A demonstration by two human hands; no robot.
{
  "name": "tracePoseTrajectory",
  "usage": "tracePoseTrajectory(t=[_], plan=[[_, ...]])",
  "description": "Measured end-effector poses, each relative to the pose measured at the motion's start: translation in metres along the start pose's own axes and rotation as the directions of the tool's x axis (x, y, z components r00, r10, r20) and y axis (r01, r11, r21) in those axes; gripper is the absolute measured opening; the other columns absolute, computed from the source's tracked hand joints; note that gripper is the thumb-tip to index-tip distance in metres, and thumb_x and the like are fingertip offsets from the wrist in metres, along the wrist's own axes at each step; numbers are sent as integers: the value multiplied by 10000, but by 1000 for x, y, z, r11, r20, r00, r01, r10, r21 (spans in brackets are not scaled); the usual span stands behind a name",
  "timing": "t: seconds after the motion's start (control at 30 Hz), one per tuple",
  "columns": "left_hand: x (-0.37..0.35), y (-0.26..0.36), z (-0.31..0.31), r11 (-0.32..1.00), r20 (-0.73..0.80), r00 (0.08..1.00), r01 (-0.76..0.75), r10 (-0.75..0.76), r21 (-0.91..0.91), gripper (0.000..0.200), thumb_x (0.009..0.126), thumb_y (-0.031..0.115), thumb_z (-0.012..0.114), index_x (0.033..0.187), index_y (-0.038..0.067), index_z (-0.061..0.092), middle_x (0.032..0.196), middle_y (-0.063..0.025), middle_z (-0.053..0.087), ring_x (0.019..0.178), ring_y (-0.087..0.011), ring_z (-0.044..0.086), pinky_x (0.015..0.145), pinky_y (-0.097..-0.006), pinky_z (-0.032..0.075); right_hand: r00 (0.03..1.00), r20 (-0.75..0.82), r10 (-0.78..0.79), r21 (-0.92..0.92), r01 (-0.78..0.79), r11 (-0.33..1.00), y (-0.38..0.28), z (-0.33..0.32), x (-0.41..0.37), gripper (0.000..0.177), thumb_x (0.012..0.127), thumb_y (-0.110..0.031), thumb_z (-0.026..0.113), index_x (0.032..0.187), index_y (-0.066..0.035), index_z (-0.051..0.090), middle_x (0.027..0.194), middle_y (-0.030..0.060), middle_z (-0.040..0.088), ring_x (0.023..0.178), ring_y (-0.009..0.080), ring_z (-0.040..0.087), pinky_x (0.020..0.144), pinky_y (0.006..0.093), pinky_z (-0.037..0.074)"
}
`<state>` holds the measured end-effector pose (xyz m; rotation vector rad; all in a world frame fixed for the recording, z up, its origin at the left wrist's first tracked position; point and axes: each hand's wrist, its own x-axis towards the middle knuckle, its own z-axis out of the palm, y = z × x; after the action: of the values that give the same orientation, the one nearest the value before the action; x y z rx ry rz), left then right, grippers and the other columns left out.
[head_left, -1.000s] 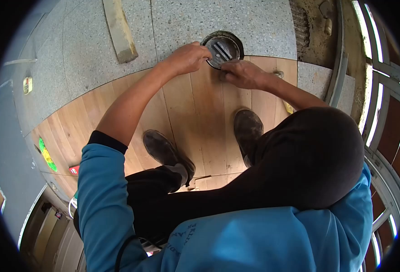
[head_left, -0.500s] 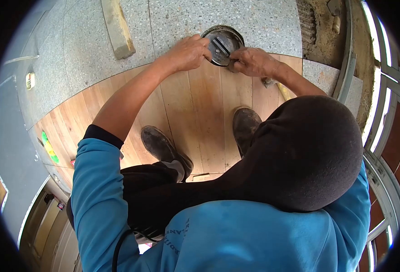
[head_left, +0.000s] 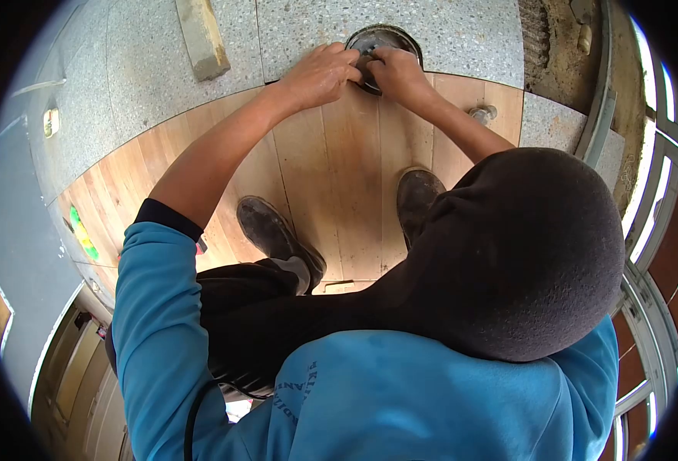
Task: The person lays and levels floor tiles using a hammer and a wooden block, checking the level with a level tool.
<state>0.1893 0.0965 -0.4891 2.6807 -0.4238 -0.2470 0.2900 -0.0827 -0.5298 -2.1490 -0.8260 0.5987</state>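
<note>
A shallow round dark pan (head_left: 403, 38) sits at the far edge of the wood-look floor, against the speckled floor. My left hand (head_left: 320, 75) is at its near left side, fingers curled and closed over the rim. My right hand (head_left: 400, 75) reaches in from the right, its thumb and fingers pinched together inside the pan. The two hands' fingertips nearly meet there. Whatever lies between the fingers is too small and covered to make out. Part of the pan's inside is hidden behind both hands.
Wood-look flooring (head_left: 308, 154) lies under my dark shoes (head_left: 266, 227). A short wooden beam (head_left: 203, 42) rests on the speckled floor (head_left: 139, 69). A small greyish lump (head_left: 483, 114) lies right of my right forearm. Metal framing (head_left: 654, 177) stands at the right.
My right hand has moved from the pan's right rim to inside it, closer to my left hand. The dark strip seen in the pan before is now covered by the hands.
</note>
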Motion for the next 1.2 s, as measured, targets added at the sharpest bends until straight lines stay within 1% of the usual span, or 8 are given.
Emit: tracePoseTrajectory(t=[0.2,0.3,0.47,0.57,0.7,0.9,1.07,1.2], plan=[[3,-12,7,985,-117,993,3,-24,-174,203,911,38,605,1092,61,695,1001,-84,640,990,-317,608,890,-426,498,997,81,-2,-1,2,1000,5,8,-2,247,861,-170,606,931,24,742,934,289,710,929,462,687,876,514,541],[6,-12,2,956,-3,981,191,-196,-223,247,945,73,623,1192,67,601,1042,-118,654,1002,-342,624,887,-447,502,989,146,14,90,-27,996,4,0,-2,258,870,-175,609,953,27,746,908,283,708,894,455,690,841,503,546],[2,-9,2,973,-65,988,125,-140,-196,292,937,79,638,1220,73,564,1035,-145,649,1001,-355,622,889,-451,502,973,215,-79,52,69,996,6,-6,1,262,884,-191,623,951,26,754,860,279,700,827,443,694,801,484,549],[1,-7,6,974,-88,985,134,-151,-181,309,924,84,645,1225,74,571,1038,-157,639,1020,-361,614,898,-452,500,960,278,-37,74,17,997,2,-10,4,273,879,-217,634,935,20,758,877,267,710,840,429,702,808,481,553],[5,-13,3,989,-180,982,25,-51,-144,342,923,63,639,1259,75,577,1047,-182,622,1049,-372,599,916,-452,494,931,329,-157,-61,187,981,-1,-7,13,309,871,-258,643,930,21,762,901,260,720,873,410,713,832,478,556],[9,-15,-15,975,58,988,149,-141,-167,388,915,-12,601,1294,62,567,1083,-190,598,1070,-381,593,944,-458,483,907,407,-108,-187,199,962,-8,-3,27,317,879,-236,625,1001,25,756,997,262,731,971,403,715,897,469,558],[13,-31,-5,962,21,991,133,-131,-240,401,899,-27,553,1286,73,587,1053,-202,595,1014,-380,605,899,-461,488,934,353,45,-304,70,950,-36,8,29,316,892,-163,612,1122,21,726,1105,268,725,1074,378,709,934,471,559],[20,-34,-2,958,72,983,180,-168,-223,385,896,4,564,1271,83,600,1033,-197,600,985,-373,612,881,-449,494,895,446,-7,-262,138,955,-34,6,37,289,884,-166,667,1102,14,725,1007,234,750,926,343,748,839,441,595]])
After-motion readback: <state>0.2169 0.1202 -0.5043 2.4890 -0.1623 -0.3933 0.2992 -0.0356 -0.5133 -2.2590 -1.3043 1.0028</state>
